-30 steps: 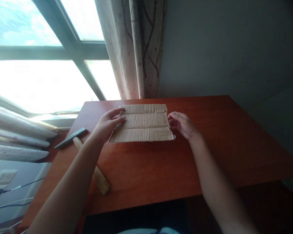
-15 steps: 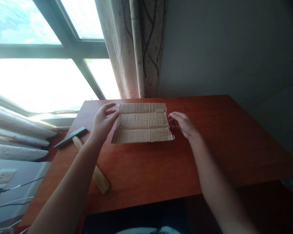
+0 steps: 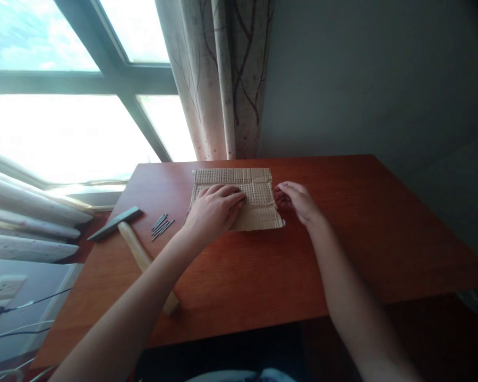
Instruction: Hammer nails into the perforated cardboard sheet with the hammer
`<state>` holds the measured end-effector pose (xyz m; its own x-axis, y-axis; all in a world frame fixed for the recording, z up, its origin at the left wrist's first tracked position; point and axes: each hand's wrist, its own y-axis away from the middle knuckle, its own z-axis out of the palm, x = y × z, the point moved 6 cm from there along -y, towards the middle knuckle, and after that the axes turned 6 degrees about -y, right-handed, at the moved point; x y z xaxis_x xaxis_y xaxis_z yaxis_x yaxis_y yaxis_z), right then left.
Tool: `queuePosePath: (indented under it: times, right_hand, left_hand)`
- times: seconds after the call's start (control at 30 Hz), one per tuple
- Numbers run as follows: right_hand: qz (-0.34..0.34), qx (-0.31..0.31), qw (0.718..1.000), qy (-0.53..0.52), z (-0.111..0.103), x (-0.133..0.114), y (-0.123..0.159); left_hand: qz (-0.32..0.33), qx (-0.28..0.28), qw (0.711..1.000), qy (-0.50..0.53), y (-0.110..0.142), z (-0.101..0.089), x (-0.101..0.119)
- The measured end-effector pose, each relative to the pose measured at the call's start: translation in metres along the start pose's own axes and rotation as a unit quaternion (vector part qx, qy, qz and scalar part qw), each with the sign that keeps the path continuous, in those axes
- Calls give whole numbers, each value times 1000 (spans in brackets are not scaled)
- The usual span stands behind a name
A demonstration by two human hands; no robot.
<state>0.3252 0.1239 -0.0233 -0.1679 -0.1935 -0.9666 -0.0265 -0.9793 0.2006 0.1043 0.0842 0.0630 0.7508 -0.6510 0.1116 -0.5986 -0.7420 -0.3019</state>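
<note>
A creased piece of cardboard with rows of small holes lies at the middle of the table. My left hand rests palm down over its left and middle part, fingers stretched out and hiding some of the holes. At the cardboard's right edge is my right hand, its fingers loosely curved with nothing visible in them; whether it touches the edge is unclear. Several nails lie in a small pile left of the cardboard. Beside them a hammer lies flat, its wooden handle partly behind my left forearm.
The reddish-brown wooden table reaches far to the right. A window and a patterned curtain stand beyond its left and back edges. Low on the left are a wall socket and cables.
My left hand has moved right, from the cardboard's left edge to over its middle. The nails behind that arm now show. My right hand has barely moved.
</note>
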Motion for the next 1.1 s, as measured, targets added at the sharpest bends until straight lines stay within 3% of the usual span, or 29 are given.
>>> queuePosePath:
  times: [0.4, 0.73, 0.8, 0.9, 1.0, 1.1]
  right_hand:
    - [-9, 4, 1000, 17, 1, 1, 0]
    - [-13, 11, 1000, 16, -1, -1, 0]
    - [-16, 16, 1000, 13, -3, -1, 0]
    - [-23, 30, 999, 6, -7, -2, 0]
    - [-50, 63, 997, -19, -14, -8, 1]
    - [-119, 97, 985, -73, -21, -23, 6]
  left_hand:
    - [-43, 12, 998, -43, 12, 3, 20]
    - [-66, 23, 997, -41, 12, -1, 23]
    - [-59, 52, 997, -5, 13, -6, 21]
    - [-63, 172, 980, 78, 23, -28, 10]
    - [-108, 287, 944, 122, 46, -49, -16]
    - [-179, 312, 919, 159, 74, -50, -55]
